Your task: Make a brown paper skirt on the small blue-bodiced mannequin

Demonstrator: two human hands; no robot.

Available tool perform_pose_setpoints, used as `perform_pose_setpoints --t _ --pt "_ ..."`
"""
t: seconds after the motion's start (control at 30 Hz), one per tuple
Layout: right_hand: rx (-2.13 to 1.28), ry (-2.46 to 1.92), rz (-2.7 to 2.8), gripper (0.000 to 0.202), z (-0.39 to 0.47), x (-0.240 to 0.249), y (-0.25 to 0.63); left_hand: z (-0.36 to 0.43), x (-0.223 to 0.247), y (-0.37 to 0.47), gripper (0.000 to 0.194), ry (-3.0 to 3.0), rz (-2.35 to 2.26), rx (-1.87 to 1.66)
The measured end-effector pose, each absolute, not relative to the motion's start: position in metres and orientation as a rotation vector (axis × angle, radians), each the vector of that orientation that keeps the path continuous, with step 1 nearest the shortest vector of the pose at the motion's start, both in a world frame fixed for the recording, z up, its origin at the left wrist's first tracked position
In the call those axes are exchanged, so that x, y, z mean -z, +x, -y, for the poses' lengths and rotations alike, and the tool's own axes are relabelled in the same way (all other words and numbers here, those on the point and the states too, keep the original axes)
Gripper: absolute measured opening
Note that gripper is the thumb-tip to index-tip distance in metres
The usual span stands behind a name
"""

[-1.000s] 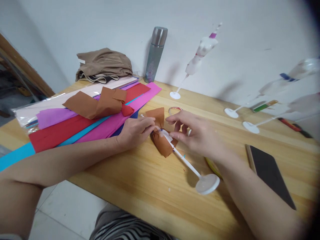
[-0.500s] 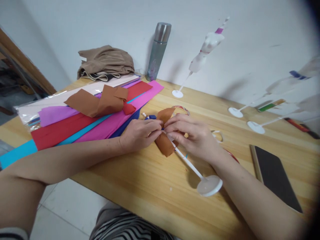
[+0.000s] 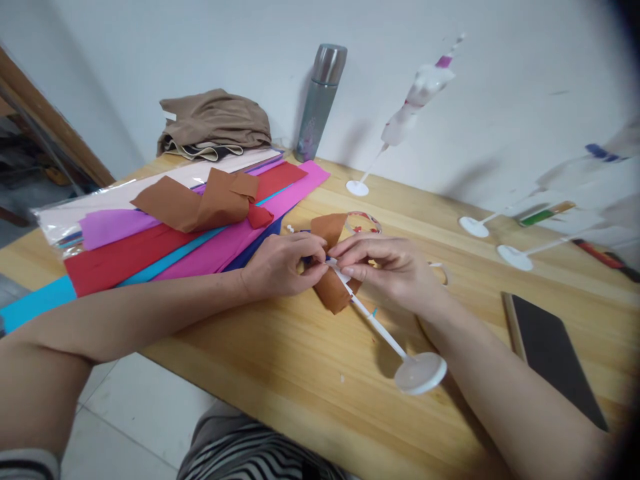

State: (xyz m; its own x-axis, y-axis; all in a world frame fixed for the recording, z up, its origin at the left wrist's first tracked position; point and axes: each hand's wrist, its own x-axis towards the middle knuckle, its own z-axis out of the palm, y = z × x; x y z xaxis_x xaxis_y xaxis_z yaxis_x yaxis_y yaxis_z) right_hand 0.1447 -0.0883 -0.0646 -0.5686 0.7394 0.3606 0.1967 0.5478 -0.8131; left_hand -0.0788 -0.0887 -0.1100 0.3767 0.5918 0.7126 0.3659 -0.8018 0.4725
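A small white mannequin on a stand (image 3: 379, 330) is tipped over in front of me, its round base toward me. Brown fabric-like material (image 3: 334, 295) surrounds its upper part. My left hand (image 3: 283, 262) pinches at a narrow dark blue strip (image 3: 329, 258) where the brown piece is gathered. From the other side, my right hand (image 3: 387, 267) pinches close to the same spot, thumb and forefinger together. The fingertips nearly meet and hide most of the strip and the mannequin's body.
Coloured sheets (image 3: 200, 257) and a folded brown piece (image 3: 200, 203) lie at left, before a heap of tan cloth (image 3: 217, 123). A thermos (image 3: 320, 103) and an upright mannequin (image 3: 417, 100) stand by the wall. Right are more mannequin stands (image 3: 515, 257), a dark flat case (image 3: 553, 357) and a tape roll (image 3: 364, 222).
My right hand's fingers have shifted slightly and closed into a tighter pinch, showing more of the tape roll behind. The left fingers have curled a little. The mannequin stays nearly in place.
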Motion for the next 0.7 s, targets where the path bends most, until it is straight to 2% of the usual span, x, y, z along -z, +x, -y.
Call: perform_pose_setpoints --t 0.07,0.2,0.37,0.57,0.7 --pt "-1.003 -0.77 2.051 0.01 0.088 0.064 0.145 0.089 0.108 -0.08 0.007 2.377 -0.912 -1.345" --pt "-1.022 -0.804 2.032 0.015 0.089 0.062 0.146 0.091 0.101 -0.084 0.027 2.326 -0.998 -1.251" --pt "-1.159 -0.863 1.891 0.02 0.086 0.066 0.146 0.086 0.103 -0.088 0.029 2.257 -0.878 -1.216" --pt "-1.369 -0.874 1.68 0.02 0.083 0.075 0.148 0.076 0.11 -0.095 0.055 2.134 -0.851 -1.234" --pt "-1.334 -0.89 1.69 0.019 0.079 0.079 0.153 0.076 0.108 -0.099 0.048 2.179 -0.85 -1.274"
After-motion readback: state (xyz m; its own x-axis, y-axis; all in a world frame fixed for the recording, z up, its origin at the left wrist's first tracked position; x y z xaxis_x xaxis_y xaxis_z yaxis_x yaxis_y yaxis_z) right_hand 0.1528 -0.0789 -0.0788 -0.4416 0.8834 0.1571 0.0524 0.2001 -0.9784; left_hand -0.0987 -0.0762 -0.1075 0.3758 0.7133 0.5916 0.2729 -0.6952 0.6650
